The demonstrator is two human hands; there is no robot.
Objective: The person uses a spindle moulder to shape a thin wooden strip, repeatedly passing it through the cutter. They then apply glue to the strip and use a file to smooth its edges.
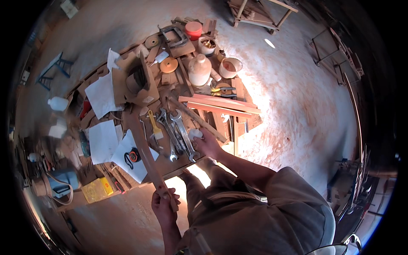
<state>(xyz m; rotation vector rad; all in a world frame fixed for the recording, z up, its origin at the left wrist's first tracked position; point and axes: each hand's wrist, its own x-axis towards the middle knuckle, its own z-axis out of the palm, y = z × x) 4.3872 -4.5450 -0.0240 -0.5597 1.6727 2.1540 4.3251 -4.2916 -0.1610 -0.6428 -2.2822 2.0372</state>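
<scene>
Head view, wooden strip [152, 165]: slants from the near left over the worktop [178, 165]; we cannot tell whether it touches.
Left hand [165, 203]: its fingers are wrapped around the strip's near end.
Right hand [207, 143]: just right of the wrenches [182, 129], fingers pinching a small white wad [195, 134].
Handling: we judge the strip light, stiff, hardly slippery, steadiest gripped mid-length; the wad seems soft, suiting a loose pinch.

Glare whitens the floor [276, 136] — dim, curved edges.
</scene>
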